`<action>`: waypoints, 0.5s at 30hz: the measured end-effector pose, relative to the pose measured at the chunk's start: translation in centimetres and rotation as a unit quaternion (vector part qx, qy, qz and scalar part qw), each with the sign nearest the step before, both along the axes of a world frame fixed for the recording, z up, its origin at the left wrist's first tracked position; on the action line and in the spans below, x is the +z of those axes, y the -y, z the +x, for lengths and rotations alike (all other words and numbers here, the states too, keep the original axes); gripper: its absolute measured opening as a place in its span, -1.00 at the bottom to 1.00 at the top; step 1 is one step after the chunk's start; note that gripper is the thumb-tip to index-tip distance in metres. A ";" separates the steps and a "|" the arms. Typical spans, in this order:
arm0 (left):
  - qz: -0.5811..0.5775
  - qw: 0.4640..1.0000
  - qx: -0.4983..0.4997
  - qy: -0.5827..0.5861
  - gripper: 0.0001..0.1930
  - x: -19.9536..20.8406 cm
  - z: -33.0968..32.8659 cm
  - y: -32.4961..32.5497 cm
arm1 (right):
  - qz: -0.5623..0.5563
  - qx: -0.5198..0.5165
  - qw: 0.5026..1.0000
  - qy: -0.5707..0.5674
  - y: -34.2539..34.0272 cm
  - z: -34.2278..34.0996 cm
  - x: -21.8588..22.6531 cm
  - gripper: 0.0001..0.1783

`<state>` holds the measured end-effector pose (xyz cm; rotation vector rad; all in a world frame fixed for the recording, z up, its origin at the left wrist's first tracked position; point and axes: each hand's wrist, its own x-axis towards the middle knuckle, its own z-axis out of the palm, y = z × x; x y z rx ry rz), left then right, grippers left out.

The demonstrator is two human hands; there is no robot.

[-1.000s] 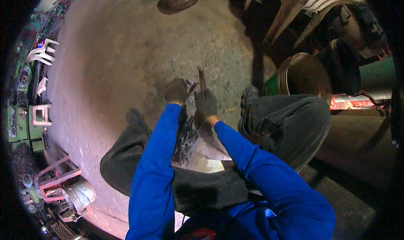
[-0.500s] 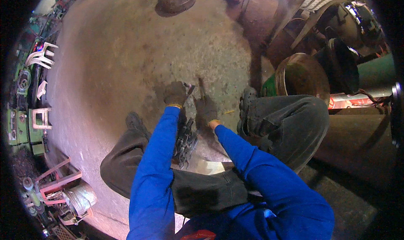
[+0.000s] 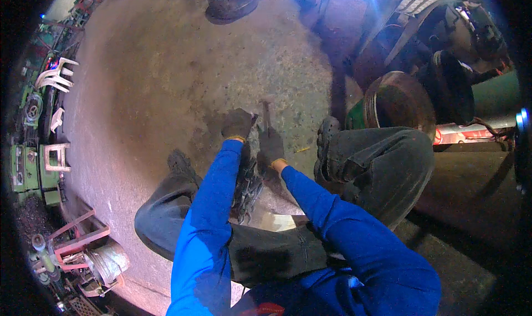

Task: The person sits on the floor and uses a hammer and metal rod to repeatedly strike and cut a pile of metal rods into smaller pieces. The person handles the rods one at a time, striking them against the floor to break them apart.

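Observation:
My left hand, in a dark work glove with a yellow cuff, is closed low over the floor between my feet. A small metal piece pokes out at its fingertips; its kind is too small to tell. My right hand, gloved alike, is just to the right, closed round a hammer whose far end points away from me. Its head is hard to make out. A heap of dark metal chain lies under and between my forearms, partly hidden by the left sleeve.
A rusty round tub of metal pieces stands at the far edge. To the right are an open drum and a slatted chair. White plastic chairs, a red metal frame and green machinery line the left.
Bluish light now falls across the upper right and on my left sleeve. Both hands stay in nearly the same place, the right one slightly shifted.

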<state>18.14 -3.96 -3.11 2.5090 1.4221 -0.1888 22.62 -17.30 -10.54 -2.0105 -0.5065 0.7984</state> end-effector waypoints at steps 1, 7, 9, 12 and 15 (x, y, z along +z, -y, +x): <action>0.008 1.000 -0.018 -0.019 -0.59 0.0 0.0 -0.1 | -0.029 0.058 0.998 0.002 0.4 0.4 -0.7 -0.54; 0.040 0.999 0.021 0.009 -0.67 -0.4 -1.0 -0.2 | -0.024 0.003 1.000 -0.006 -0.1 0.1 -0.6 -0.54; 0.046 0.998 0.030 0.004 -0.66 -1.4 -1.9 -0.6 | 0.014 -0.038 0.999 -0.019 -0.2 -0.8 1.4 -0.50; 0.063 0.998 -0.005 -0.030 -0.66 -1.8 -2.0 -0.8 | 0.078 -0.051 0.995 -0.022 0.1 -1.3 1.8 -0.41; 0.063 0.997 -0.011 -0.030 -0.65 -1.7 -0.8 -0.5 | 0.019 0.022 0.999 0.024 0.3 -0.4 -1.2 -0.47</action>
